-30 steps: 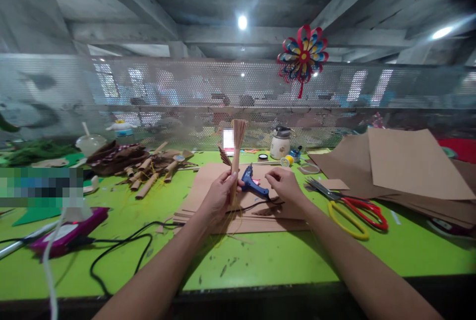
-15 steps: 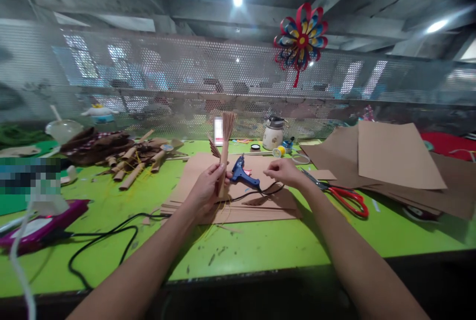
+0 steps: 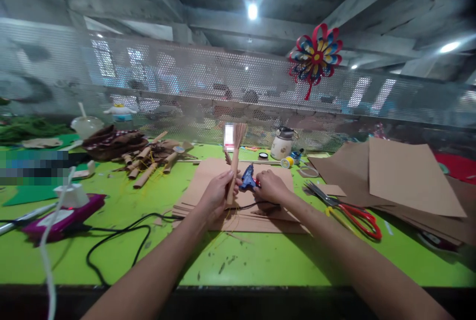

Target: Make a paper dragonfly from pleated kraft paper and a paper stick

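My left hand [image 3: 217,192] is closed around the lower part of a brown cardboard piece [image 3: 234,166], a rolled stem with a fanned, slitted top, held upright. Beside it, my right hand [image 3: 270,186] is closed on the handle end of a blue glue gun [image 3: 248,178], whose nozzle points up. Both hands are above brown cardboard sheets [image 3: 208,173] lying on the green table [image 3: 208,265]. Thin yellow strands hang below my left hand.
Red-handled scissors [image 3: 359,218] and large cardboard sheets [image 3: 409,176] lie right. Cardboard rolls [image 3: 147,173] are piled left, near a purple power strip [image 3: 67,218] with black cables. Behind stand a flask [image 3: 282,144] and yellow spool [image 3: 287,162].
My right hand has moved left and closed on the glue gun, which is turned more upright. The whole view has shifted, so the scene sits lower and further right.
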Available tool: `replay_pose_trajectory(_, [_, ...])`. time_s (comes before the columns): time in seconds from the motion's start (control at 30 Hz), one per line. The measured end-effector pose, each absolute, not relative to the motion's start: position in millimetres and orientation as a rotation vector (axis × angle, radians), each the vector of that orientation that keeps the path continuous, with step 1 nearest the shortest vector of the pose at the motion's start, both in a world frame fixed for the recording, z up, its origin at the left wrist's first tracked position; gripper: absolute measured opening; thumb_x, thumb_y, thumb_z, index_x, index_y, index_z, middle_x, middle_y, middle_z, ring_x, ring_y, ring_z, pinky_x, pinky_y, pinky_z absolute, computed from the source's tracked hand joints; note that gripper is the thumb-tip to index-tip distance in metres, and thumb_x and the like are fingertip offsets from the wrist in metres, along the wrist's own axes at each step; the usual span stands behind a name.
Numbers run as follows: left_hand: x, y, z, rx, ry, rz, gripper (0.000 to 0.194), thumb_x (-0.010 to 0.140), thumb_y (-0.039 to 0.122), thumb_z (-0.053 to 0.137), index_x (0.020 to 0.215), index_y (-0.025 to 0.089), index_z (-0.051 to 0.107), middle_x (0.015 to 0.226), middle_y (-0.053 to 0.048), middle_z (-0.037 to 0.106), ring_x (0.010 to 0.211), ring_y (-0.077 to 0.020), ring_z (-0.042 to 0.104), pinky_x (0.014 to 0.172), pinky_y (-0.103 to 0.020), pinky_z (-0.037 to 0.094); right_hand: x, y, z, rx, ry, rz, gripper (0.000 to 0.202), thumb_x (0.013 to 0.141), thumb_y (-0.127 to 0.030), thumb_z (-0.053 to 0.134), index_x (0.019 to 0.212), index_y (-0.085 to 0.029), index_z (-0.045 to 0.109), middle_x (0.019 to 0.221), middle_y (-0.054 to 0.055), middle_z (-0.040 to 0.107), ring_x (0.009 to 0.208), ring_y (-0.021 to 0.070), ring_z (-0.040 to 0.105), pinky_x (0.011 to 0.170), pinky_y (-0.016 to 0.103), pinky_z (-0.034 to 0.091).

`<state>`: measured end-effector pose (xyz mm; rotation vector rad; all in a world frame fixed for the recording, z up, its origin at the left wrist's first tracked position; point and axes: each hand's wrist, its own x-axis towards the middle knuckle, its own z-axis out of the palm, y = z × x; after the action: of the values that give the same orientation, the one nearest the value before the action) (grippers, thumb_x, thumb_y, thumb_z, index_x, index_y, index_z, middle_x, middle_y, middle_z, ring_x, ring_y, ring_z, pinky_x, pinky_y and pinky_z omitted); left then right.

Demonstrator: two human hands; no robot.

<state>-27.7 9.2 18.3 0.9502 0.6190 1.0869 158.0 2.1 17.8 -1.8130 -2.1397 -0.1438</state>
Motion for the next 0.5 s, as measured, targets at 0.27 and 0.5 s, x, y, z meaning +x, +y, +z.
replay_pose_trajectory(0.27, [-26, 4, 17, 1.032, 0.601, 1.092, 0.025, 0.079, 0.033, 0.058, 0.093, 0.013, 0.06, 0.066, -0.003, 0.06, 0.049, -0.0082, 0.05, 0.048, -0.019, 0.04, 146, 8, 0, -1.989, -2.023, -0.201, 0.03, 0.068, -0.016, 0.059, 0.097, -0.013, 0.056, 0.098, 0.016, 0.058, 0.085, 0.0265, 0.056, 0.065, 0.032, 0.041])
replay_pose_trajectory(0.5, [-26, 0, 23, 1.229, 0.676, 1.218, 0.029, 0.075, 0.041, 0.062, 0.083, 0.013, 0.06, 0.066, -0.003, 0.062, 0.051, -0.0077, 0.049, 0.048, -0.019, 0.037, 194, 6, 35, -1.666, -1.735, 0.267, 0.04, 0.066, -0.018, 0.054, 0.106, -0.013, 0.058, 0.093, 0.008, 0.063, 0.082, 0.0202, 0.059, 0.069, 0.029, 0.045])
